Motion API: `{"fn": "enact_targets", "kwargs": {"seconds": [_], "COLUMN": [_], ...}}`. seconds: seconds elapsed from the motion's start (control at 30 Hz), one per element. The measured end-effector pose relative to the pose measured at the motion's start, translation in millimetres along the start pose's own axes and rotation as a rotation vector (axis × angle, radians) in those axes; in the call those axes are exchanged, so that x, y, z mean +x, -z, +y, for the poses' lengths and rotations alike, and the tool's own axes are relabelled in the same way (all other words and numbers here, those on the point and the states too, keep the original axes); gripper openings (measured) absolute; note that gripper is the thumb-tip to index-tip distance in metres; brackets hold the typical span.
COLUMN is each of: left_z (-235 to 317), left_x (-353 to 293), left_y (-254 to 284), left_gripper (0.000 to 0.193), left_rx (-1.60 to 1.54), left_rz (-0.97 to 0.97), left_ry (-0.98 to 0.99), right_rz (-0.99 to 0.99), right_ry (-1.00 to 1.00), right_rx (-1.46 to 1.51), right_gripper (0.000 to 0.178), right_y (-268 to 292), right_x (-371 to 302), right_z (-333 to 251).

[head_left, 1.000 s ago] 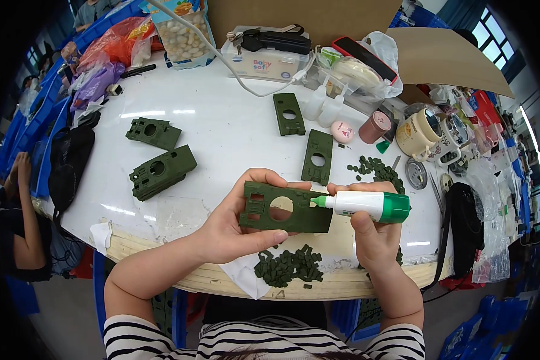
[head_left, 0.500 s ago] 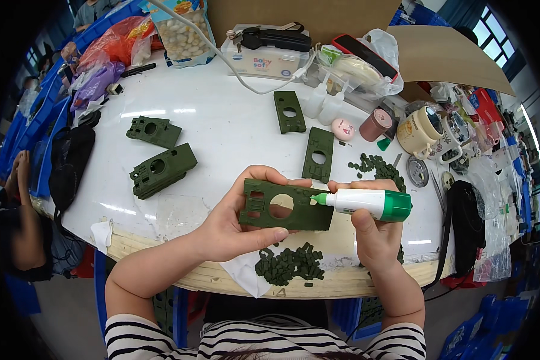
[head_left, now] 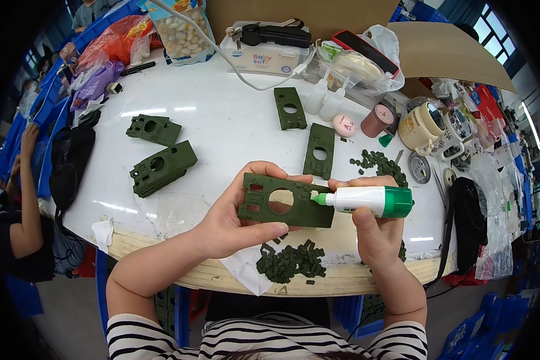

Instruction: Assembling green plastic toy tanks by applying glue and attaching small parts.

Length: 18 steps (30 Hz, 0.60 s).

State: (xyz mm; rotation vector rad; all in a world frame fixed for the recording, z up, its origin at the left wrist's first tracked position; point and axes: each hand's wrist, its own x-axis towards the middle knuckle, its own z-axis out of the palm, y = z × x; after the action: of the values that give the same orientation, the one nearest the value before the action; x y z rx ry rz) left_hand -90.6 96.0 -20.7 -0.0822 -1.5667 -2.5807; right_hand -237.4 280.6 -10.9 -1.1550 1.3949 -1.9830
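My left hand (head_left: 231,210) grips a dark green model tank hull plate (head_left: 309,210) by its left end, thumb along the near edge and fingers behind it. The plate has a large round hole and small square openings. In my right hand (head_left: 378,231) is a white glue bottle (head_left: 360,201) with a green base, lying nearly level. Its green nozzle tip meets the plate's upper face, right of the round hole. Below my hands, a heap of small dark green pieces (head_left: 291,262) lies at the table's near edge, partly on white paper (head_left: 246,273).
Further hull parts lie at left (head_left: 162,168) and beyond my hands (head_left: 319,150). More small pieces (head_left: 378,165) sit at right, near a pink jar (head_left: 377,121) and a cream mug (head_left: 421,129). A plastic box (head_left: 264,57) and a phone (head_left: 366,53) stand at the back. Another person's arm (head_left: 27,186) shows at far left.
My hands, the plate and the glue bottle hold almost the same position, the nozzle still at the plate. At far left, the other person's arm has risen toward the blue bins.
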Motion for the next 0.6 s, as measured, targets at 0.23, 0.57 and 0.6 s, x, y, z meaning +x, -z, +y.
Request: {"fn": "enact_targets", "kwargs": {"seconds": [0.23, 0.57, 0.6], "left_z": [0.7, 0.2, 0.2], "left_x": [-0.5, -0.5, -0.5], "left_y": [2.7, -1.4, -1.2], "left_gripper": [0.06, 0.054, 0.054], "left_rx": [0.056, 0.019, 0.023], "left_rz": [-0.005, 0.033, 0.032], "left_ry": [0.021, -0.007, -0.004], "right_rz": [0.006, 0.016, 0.017], "right_ry": [0.0, -0.004, -0.001], "right_rx": [-0.034, -0.041, -0.047], "right_gripper": [0.034, 0.033, 0.033], "right_y": [-1.5, -2.4, -2.1], "right_x": [-0.3, -0.9, -1.1], "right_z": [-1.5, -2.4, -1.7]}}
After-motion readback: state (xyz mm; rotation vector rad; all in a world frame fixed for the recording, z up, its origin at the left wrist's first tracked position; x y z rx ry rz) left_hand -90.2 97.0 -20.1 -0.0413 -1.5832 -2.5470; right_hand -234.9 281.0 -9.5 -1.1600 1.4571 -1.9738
